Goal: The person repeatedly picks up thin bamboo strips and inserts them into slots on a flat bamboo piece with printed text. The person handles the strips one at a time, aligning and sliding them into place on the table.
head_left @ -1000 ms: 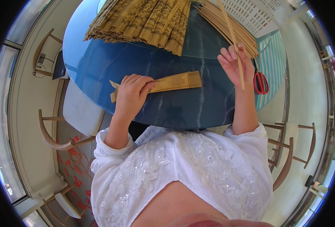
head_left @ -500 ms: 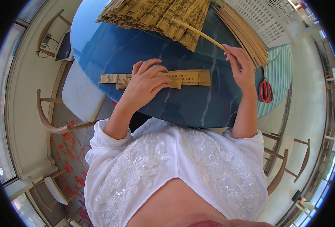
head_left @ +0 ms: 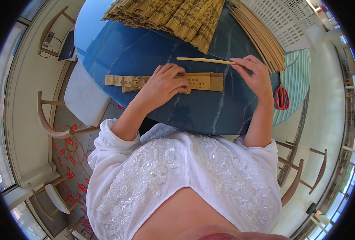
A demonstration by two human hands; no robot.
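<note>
My left hand presses flat on a folded strip of tan pleated paper that lies across the blue round table. Pinched in the fingertips of my right hand is the end of a thin bamboo stick. The stick lies almost level just beyond the paper strip, pointing left. Both forearms reach in from my white embroidered top.
A pile of pleated tan fan papers lies at the table's far side. A bundle of bamboo sticks rests at the right, with red scissors close to my right hand. Wooden chairs stand around the table.
My right hand has lowered the bamboo stick from upright to nearly level above the paper strip. My left hand stays on the strip.
</note>
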